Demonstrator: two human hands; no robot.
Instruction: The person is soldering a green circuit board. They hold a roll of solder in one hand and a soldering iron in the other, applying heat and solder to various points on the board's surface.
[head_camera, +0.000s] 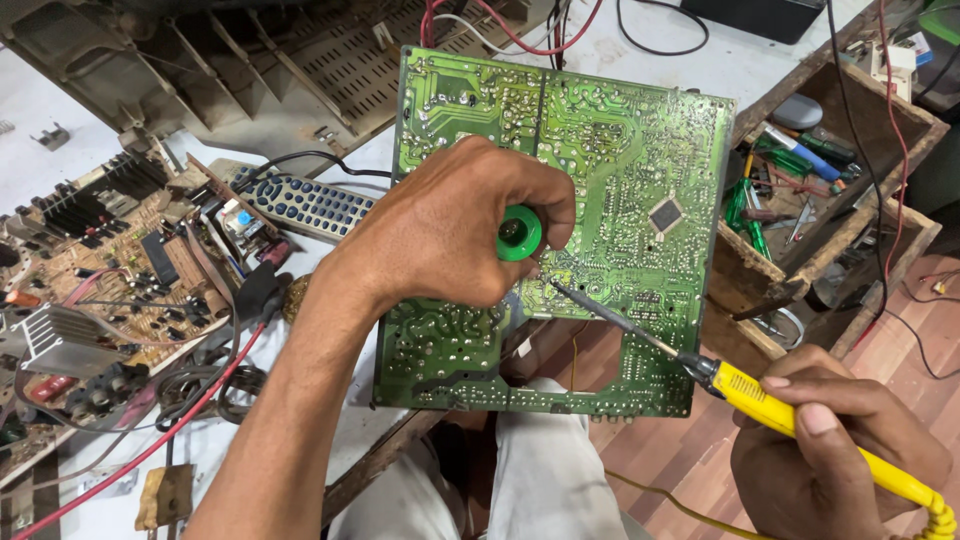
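One green circuit board is propped solder side up at the near edge of the tabletop; the left hand is pressed together around one green-capped tool; one yellow soldering iron is pinched by the right hand, its long axis running up-left, the tip meeting the board just right of the left grip.

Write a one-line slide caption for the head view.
Left hand presses a green-handled tool to a green circuit board as the right hand brings a yellow soldering iron tip alongside.
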